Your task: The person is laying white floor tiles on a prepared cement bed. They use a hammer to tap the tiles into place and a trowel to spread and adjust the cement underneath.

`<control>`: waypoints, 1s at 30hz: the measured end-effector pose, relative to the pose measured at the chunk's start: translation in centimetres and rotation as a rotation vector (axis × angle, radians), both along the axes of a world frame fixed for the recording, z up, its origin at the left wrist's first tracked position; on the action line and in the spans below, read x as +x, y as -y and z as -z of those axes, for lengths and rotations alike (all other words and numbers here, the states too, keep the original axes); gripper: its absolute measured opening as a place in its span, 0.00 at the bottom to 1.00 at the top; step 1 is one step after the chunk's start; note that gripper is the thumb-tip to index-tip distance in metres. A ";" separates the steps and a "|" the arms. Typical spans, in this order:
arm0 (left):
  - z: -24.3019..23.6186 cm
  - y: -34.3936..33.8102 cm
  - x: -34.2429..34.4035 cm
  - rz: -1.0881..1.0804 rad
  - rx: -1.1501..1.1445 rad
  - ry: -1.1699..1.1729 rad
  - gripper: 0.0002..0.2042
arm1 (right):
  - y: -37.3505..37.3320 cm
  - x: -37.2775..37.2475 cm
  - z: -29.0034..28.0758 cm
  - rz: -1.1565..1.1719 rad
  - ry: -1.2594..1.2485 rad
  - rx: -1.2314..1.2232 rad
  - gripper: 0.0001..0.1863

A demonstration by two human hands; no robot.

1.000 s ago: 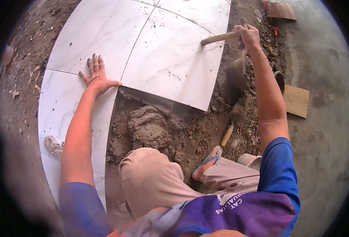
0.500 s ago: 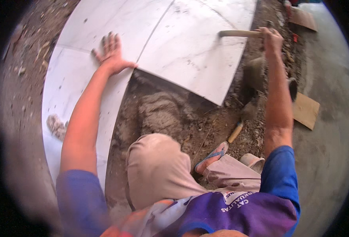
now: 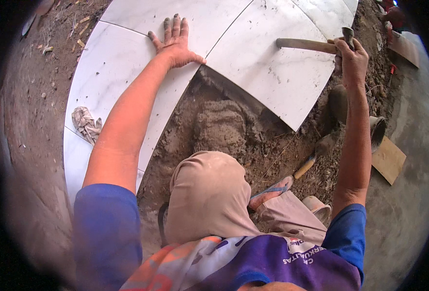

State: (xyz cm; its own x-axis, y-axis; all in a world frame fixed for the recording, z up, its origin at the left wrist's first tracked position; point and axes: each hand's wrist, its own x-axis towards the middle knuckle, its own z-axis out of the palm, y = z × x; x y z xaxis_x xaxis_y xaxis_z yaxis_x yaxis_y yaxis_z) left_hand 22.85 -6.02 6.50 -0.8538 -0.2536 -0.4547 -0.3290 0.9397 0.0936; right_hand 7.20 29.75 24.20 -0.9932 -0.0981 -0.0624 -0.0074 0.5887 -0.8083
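My left hand (image 3: 174,48) lies flat on a white marbled floor tile (image 3: 127,63), fingers spread and dusty, its thumb at the joint with the neighbouring tile (image 3: 272,58). In my right hand (image 3: 353,60) is a hammer (image 3: 309,45), gripped close to its dark head. Its wooden handle points left over the neighbouring tile; whether the handle's end touches the surface I cannot tell. Nearer to me, a mound of wet mortar (image 3: 219,127) sits on the soil beside the tiles' edges. A trowel (image 3: 305,167) with a wooden handle lies right of the mound.
A crumpled cloth (image 3: 85,123) rests on the left tiles. At the right are a bucket (image 3: 377,131), a flat brown board (image 3: 388,160) and a concrete floor (image 3: 413,203). A pale container (image 3: 317,207) lies by my sandalled foot (image 3: 272,191).
The view has shifted, so the scene sits farther right. The hammer's handle end has moved left and nearer across the tile, and its head now shows. My left hand keeps its place.
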 end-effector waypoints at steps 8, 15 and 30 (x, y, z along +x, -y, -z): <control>3.3 1.7 -0.1 0.002 -0.019 -0.065 0.68 | 1.9 -2.1 0.3 -0.029 0.013 0.065 0.18; 0.1 -0.1 0.3 0.018 -0.028 -0.014 0.72 | 2.0 0.2 -0.7 -0.028 0.018 0.045 0.14; -2.2 -0.3 -0.2 -0.033 -0.016 0.124 0.77 | 11.4 5.3 -1.2 -0.285 -0.232 0.149 0.08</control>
State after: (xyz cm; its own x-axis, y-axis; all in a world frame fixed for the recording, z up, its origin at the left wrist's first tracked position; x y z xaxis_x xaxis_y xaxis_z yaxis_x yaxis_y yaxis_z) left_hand 22.64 -5.69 8.72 -0.7822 -0.2888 -0.5520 -0.3678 0.9292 0.0352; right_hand 12.50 18.32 25.41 -0.9167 -0.3790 0.1265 -0.3604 0.6475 -0.6715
